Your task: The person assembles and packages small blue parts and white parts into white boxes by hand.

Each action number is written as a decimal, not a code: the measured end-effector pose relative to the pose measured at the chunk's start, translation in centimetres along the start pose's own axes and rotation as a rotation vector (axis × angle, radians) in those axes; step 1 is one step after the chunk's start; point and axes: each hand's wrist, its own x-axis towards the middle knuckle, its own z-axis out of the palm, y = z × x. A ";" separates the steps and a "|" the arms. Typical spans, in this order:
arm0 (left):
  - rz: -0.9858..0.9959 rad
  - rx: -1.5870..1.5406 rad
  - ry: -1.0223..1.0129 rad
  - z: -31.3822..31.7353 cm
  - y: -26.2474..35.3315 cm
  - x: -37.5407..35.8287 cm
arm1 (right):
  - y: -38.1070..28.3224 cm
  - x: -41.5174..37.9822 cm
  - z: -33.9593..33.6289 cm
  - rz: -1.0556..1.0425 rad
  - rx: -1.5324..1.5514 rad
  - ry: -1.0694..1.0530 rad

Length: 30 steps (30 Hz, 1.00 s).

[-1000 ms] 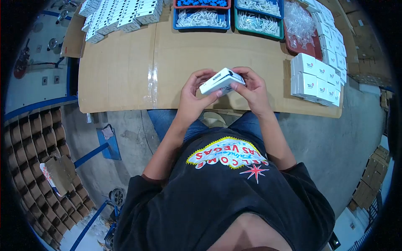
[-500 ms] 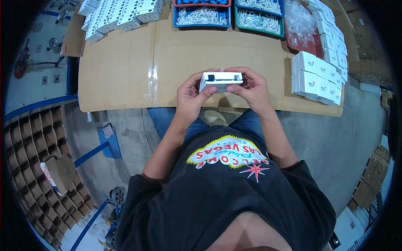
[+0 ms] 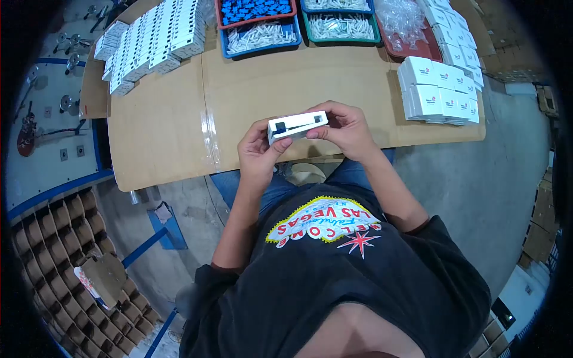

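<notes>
Between my two hands is a small white box-shaped casing (image 3: 298, 122), its narrow side facing me. A long slot runs along that side, with a dark blue or black piece at its left end and a smaller dark spot near the right. My left hand (image 3: 258, 152) grips the left end, thumb on the near lower edge. On the right end, my right hand (image 3: 346, 131) is closed with its thumb along the lower edge and fingers behind. Both hands hold the casing above the front part of the cardboard-covered table (image 3: 161, 125).
Rows of white units (image 3: 158, 42) stand at the back left. Trays of blue parts (image 3: 253, 11) and white pieces (image 3: 262, 37) sit at the back, beside clear plastic bags (image 3: 403, 24). White printed boxes (image 3: 439, 98) are stacked at the right. A cardboard divider grid (image 3: 65, 238) lies lower left.
The casing has tilted, its right end now higher than its left. In view, hands and casing have shifted slightly left. The whole scene has turned a little with my head.
</notes>
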 end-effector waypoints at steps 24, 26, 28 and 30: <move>0.148 0.070 -0.120 0.5 2.2 0.0 | -0.9 0.3 0.3 -0.026 0.042 -0.083; 0.136 0.083 -0.114 0.5 2.2 0.0 | -0.9 0.2 0.3 -0.021 0.055 -0.085; 0.125 0.095 -0.107 0.6 2.1 0.0 | -0.8 0.2 0.2 -0.009 0.023 -0.081; 0.138 0.069 -0.099 0.7 2.1 -0.1 | -0.7 0.2 0.2 -0.011 0.021 -0.080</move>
